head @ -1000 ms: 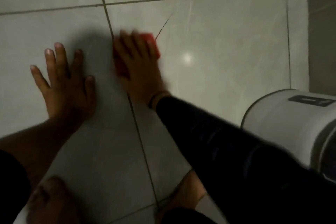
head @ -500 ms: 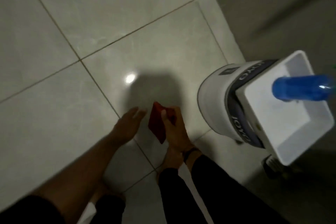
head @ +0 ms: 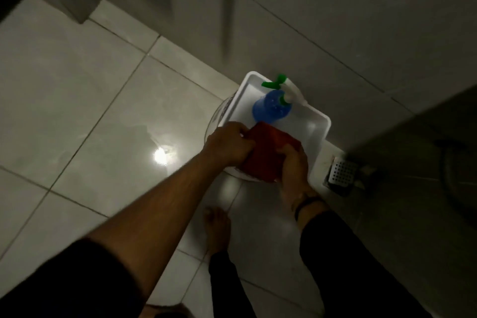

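A red cloth (head: pixel 265 152) hangs over the near edge of a white tray (head: pixel 316 131) that sits on top of a round white bucket (head: pixel 215 117). My left hand (head: pixel 227 146) grips the cloth's left side. My right hand (head: pixel 294 165) grips its right side, fingers curled round the fabric. Inside the tray stands a blue spray bottle (head: pixel 272 107) with a green and white trigger head, just beyond the cloth.
Pale glossy floor tiles (head: pixel 103 111) stretch to the left, with a bright light reflection. A grey wall rises behind the bucket. A perforated floor drain (head: pixel 342 174) lies to the right. My bare foot (head: pixel 216 232) stands below the hands. A dark object fills the right edge.
The cloth was pressed on the floor under my right hand, then lifted. Now I stand over the bucket with both hands gripping the cloth above the tray. My left hand left the floor.
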{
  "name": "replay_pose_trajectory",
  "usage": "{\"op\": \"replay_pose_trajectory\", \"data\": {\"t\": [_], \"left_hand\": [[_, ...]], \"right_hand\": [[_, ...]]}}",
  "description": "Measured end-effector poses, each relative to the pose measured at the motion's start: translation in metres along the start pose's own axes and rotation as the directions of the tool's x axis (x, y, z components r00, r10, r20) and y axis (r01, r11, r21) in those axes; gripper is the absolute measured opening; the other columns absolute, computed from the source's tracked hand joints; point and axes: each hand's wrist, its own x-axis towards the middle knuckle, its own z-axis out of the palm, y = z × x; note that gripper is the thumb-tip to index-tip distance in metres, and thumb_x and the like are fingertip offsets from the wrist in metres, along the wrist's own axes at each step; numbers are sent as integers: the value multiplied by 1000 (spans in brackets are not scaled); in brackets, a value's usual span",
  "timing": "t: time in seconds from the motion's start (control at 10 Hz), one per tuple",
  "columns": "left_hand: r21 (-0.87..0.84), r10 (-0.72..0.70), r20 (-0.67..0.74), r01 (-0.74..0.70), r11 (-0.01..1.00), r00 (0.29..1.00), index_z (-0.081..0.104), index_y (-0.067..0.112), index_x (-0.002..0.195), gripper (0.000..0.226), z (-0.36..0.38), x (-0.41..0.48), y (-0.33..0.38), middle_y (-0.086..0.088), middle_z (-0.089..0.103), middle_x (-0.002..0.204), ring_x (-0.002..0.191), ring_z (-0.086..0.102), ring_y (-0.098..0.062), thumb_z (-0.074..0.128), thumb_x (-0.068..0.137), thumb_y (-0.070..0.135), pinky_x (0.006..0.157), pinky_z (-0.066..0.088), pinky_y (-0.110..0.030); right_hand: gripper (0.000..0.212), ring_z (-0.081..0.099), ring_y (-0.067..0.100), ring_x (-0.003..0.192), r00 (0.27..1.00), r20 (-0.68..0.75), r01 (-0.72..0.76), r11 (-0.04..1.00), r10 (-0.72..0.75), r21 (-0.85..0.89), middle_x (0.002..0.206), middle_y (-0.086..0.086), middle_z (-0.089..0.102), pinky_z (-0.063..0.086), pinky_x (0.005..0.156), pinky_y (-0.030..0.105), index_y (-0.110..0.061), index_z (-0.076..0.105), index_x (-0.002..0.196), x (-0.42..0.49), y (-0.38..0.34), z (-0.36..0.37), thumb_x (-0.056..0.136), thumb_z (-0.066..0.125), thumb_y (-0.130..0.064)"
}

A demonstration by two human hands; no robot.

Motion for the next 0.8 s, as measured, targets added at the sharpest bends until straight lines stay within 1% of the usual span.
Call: {"op": "replay_pose_trajectory", "data": {"t": [0.1, 0.2, 0.3, 0.4, 0.5, 0.6, 0.7, 0.8], "left_hand": [[231, 6, -56, 7, 973, 998, 71, 20, 135, 45, 17, 33, 14, -9, 74, 134, 110, 71, -28, 64, 97, 42, 86, 47, -31], [441, -22, -49, 42, 896, 999, 67, 11, 137, 46, 36, 74, 7, -16, 72, 135, 123, 72, -35, 64, 99, 38, 94, 55, -38], [499, -73, -57, 92, 862, 996, 66, 9, 135, 45, 43, 93, -3, -18, 72, 132, 121, 71, -36, 64, 99, 36, 91, 53, -39], [526, -23, -140, 93, 845, 990, 64, 10, 138, 43, 50, 103, -8, -18, 70, 132, 122, 70, -38, 63, 102, 34, 101, 57, -44], [568, 105, -219, 39, 822, 970, 58, 12, 145, 42, 57, 86, 0, -15, 65, 134, 122, 70, -38, 62, 105, 25, 102, 59, -49], [558, 143, -243, 17, 830, 959, 57, 13, 144, 42, 49, 65, 8, -14, 65, 131, 119, 70, -37, 63, 104, 25, 97, 60, -48], [466, 148, -286, 2, 885, 947, 60, 19, 137, 39, 27, 1, -1, -10, 64, 132, 119, 67, -36, 61, 102, 36, 90, 56, -45], [498, 132, -305, 40, 866, 943, 56, 23, 142, 46, 6, -50, -14, -8, 60, 139, 126, 63, -35, 56, 102, 44, 95, 53, -46]], "right_hand": [[36, 81, 5, 81, 1000, -7, 19, 989, -20, -146, 89, -11, 85, 68, 74, 23, -20, 82, 109, 29, -7, -3, 100, 56, 3], [44, 71, 30, 117, 995, -94, -73, 901, 36, -427, 133, 17, 72, 58, 106, 40, -1, 61, 139, 69, -2, -4, 96, 71, -1], [60, 67, 35, 127, 991, -110, -132, 797, 82, -589, 142, 20, 67, 56, 112, 42, -2, 56, 143, 89, 4, -2, 89, 83, -11], [86, 66, 37, 133, 988, -150, -120, 690, 17, -714, 146, 17, 66, 53, 116, 46, -6, 47, 151, 104, 5, 2, 81, 92, -28], [113, 60, 38, 142, 978, -192, -98, 646, -77, -757, 155, 15, 59, 48, 120, 49, -9, 23, 165, 97, 11, 4, 79, 92, -37], [119, 57, 40, 144, 974, -198, -77, 662, -109, -745, 158, 17, 56, 46, 123, 51, -7, 14, 167, 87, 5, 9, 81, 90, -38], [105, 53, 41, 148, 960, -257, -78, 774, -111, -628, 163, 18, 51, 41, 125, 49, -4, 12, 169, 26, -6, 26, 92, 78, -33], [85, 54, 41, 146, 949, -290, -45, 854, -126, -519, 159, 22, 54, 43, 121, 44, 0, 28, 163, -27, -16, 35, 97, 74, -27]]}}
